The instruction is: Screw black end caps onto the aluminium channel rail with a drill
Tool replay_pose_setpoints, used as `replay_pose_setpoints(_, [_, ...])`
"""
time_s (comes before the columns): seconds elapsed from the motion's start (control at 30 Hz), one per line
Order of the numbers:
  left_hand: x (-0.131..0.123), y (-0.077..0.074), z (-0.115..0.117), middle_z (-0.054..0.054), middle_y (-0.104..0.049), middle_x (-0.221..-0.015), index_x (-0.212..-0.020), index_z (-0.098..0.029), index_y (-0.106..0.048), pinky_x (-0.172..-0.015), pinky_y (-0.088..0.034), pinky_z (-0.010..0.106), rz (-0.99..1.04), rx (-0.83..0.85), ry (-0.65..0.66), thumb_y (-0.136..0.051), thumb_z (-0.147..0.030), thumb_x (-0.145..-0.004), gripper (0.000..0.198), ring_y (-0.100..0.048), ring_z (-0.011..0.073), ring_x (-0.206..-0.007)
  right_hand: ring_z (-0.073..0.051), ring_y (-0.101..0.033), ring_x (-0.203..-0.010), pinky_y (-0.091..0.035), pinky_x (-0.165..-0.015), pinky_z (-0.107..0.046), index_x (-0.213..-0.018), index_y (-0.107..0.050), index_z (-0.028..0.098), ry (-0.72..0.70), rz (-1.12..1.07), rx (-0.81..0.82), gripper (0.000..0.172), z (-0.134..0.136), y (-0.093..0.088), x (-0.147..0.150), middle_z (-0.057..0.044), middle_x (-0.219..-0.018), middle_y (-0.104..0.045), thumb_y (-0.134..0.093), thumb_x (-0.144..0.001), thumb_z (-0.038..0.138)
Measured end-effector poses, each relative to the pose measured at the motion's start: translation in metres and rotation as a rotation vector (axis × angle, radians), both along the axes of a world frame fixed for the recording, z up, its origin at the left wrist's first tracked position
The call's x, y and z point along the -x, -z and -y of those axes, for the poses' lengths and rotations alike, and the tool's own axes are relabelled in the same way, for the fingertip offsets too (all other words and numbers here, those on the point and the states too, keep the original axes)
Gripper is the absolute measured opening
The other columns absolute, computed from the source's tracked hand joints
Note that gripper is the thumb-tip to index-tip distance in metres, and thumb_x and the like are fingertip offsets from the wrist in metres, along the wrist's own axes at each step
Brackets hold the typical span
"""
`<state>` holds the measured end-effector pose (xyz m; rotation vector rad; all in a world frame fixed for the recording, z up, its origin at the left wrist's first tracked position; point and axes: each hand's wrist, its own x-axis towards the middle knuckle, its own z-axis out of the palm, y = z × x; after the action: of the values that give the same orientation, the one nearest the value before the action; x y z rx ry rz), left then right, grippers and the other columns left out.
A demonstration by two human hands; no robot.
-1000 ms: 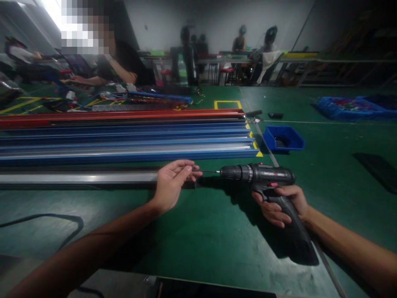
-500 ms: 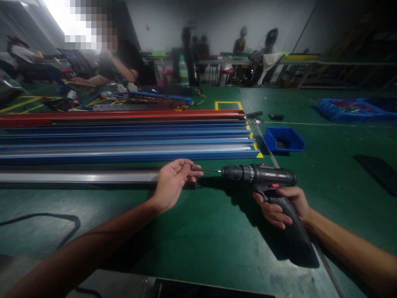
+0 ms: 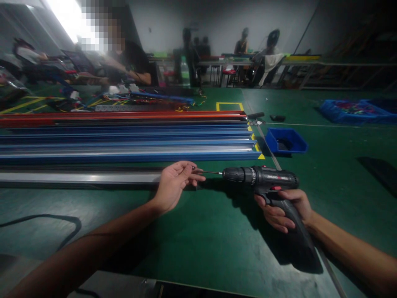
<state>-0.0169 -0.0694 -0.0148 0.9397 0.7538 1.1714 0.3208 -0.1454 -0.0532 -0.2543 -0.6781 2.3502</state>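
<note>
My right hand (image 3: 283, 211) grips a black cordless drill (image 3: 260, 177) by its handle, with the chuck pointing left. A long thin driver bit (image 3: 212, 172) runs from the chuck to the fingers of my left hand (image 3: 175, 182). Thumb and index finger of that hand are pinched around the bit's tip, where a small dark piece shows, too small to name; the other fingers stick out to the right. Behind and below the left hand lies a grey metal profile (image 3: 93, 178), its right end partly hidden by the hand.
Several blue profiles (image 3: 155, 155) and red profiles (image 3: 139, 116) lie lengthwise beyond my hands. A blue bin (image 3: 297, 147) stands right of their ends. Blue trays (image 3: 347, 118) sit farther right. A black cable (image 3: 62, 216) lies at left on the green table (image 3: 192, 256). A person (image 3: 136, 62) sits opposite.
The whole view has shifted slightly, so the scene appears a little lower and to the right. Both hands and the drill keep nearly the same pose.
</note>
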Motion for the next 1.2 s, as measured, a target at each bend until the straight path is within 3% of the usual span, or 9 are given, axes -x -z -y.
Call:
replay_pose_setpoints(0.6, [-0.0032,0.0012,0.0017,0.009,-0.079,-0.080,-0.094,-0.013,-0.070,-0.055,-0.054,0.024,-0.093,-0.089,-0.036,-0.089,-0.038,-0.080,0.034,-0.077,0.0196,-0.067,-0.006,-0.042,-0.040,-0.055,-0.052,-0.022,-0.110,-0.060,0.010,0.034,0.087,0.018,0.039,0.0006,0.0031,-0.0028,0.005,-0.068,-0.052,-0.060,-0.097,0.047])
replay_pose_setpoints(1.2, [-0.0016,0.0058,0.0009,0.007,-0.079,-0.080,-0.091,-0.014,-0.070,-0.054,-0.055,0.022,-0.081,-0.161,-0.051,-0.089,-0.035,-0.081,0.031,-0.077,0.0181,-0.066,-0.006,-0.039,-0.039,-0.055,-0.053,-0.023,-0.114,-0.063,0.007,0.008,0.048,0.022,0.042,0.0007,0.0032,-0.0028,0.005,-0.068,-0.052,-0.060,-0.098,0.045])
